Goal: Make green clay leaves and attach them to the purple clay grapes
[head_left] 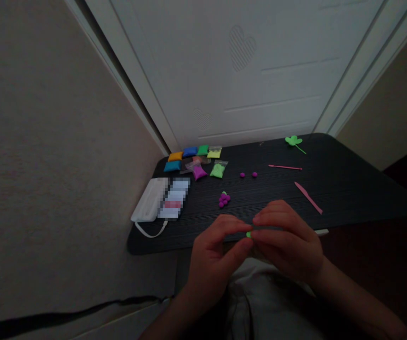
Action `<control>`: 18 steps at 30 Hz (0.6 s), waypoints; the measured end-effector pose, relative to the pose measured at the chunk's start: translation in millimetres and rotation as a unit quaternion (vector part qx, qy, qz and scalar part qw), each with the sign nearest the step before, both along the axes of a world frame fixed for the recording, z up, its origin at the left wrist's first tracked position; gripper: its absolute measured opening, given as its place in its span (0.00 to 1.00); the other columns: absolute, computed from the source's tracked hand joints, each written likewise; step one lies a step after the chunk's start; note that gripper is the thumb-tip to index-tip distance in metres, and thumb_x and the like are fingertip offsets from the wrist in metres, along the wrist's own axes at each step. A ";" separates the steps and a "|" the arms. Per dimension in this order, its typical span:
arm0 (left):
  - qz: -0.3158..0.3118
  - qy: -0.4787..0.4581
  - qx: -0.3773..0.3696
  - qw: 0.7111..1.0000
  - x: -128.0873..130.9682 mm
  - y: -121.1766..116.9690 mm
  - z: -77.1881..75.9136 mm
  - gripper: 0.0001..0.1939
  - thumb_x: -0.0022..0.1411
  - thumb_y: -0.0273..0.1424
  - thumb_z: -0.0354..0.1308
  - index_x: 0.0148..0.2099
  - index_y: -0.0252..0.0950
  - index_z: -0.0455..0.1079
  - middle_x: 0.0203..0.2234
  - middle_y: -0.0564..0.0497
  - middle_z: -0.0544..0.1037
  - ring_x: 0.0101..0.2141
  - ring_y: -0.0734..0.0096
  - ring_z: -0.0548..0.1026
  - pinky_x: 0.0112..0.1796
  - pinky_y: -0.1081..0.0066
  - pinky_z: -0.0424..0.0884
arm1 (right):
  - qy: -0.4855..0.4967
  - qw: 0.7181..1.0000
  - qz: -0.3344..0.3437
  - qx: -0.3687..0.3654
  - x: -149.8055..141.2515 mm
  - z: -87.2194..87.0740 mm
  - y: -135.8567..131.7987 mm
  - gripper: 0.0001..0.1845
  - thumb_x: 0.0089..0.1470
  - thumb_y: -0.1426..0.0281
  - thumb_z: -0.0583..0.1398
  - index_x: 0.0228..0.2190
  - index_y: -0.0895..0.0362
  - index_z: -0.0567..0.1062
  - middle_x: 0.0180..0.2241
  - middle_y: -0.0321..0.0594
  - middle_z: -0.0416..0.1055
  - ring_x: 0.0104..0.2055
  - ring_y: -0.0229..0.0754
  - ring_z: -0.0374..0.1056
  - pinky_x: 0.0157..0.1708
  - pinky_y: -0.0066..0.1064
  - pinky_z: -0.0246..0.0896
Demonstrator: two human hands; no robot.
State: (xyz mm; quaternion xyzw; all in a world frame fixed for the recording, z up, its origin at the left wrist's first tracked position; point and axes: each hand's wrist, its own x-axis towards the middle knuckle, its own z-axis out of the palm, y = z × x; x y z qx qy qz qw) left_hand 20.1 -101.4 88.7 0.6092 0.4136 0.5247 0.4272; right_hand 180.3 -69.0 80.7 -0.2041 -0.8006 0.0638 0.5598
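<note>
A small piece of bright green modelling clay [249,234] sits between my two hands, over the table's front edge. My left hand [217,250] pinches it between thumb and index finger. The fingertips of my right hand [288,238] press on it from the other side, hiding part of it. Just beyond lies a bunch of purple clay balls [224,199] with a bit of green at its top, like a bunch of grapes. Farther back rest two loose purple clay balls, one on the left [242,175] and one on the right [255,174].
Several clay packets, including an open purple one [199,172] and a light green one [218,170], lie at the back left. A phone [175,198] and a white case [150,200] with a cable lie left. Right are a pink stick [284,167], pink knife [308,197] and green clover-shaped piece [293,140].
</note>
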 end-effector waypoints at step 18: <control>-0.007 -0.075 -0.058 0.995 3.0 2.4 -9.1 0.09 0.52 0.24 0.58 0.36 0.42 0.74 0.32 0.54 0.75 0.36 0.74 0.71 0.38 0.75 0.67 | 0.020 1.000 -0.018 -0.015 -1.7 -4.2 1.4 0.12 0.46 0.78 0.59 0.34 0.52 0.71 0.33 0.39 0.71 0.36 0.41 0.68 0.35 0.37 0.65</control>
